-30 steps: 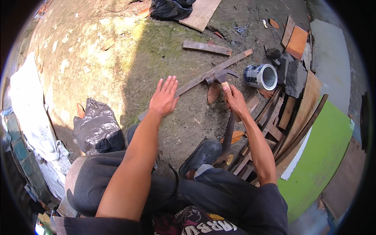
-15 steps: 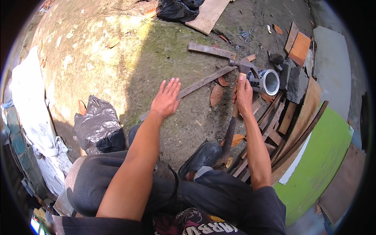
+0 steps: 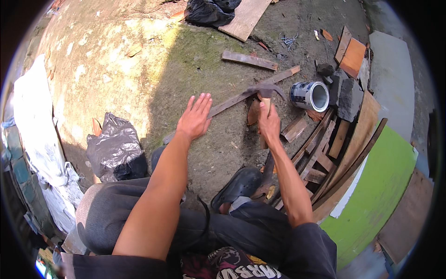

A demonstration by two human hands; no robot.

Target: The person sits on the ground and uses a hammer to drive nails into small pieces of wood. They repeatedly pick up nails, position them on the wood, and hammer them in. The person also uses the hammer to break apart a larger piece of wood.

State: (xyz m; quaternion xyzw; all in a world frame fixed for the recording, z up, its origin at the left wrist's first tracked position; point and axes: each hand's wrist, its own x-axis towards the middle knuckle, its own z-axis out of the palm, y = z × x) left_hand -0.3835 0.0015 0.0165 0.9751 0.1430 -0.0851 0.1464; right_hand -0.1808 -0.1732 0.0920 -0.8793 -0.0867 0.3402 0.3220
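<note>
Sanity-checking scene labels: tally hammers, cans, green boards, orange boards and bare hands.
Hammer: 1
Can: 1
Green board: 1
Orange board: 1
Bare hands: 2, left hand and right hand
Total: 6

I log, on my feed: one crumpled black plastic bag (image 3: pixel 112 148), left; white sheeting (image 3: pixel 35 116), far left; one open tin (image 3: pixel 301 95), near grey stone blocks (image 3: pixel 350 99); one green board (image 3: pixel 377 193), lower right.
</note>
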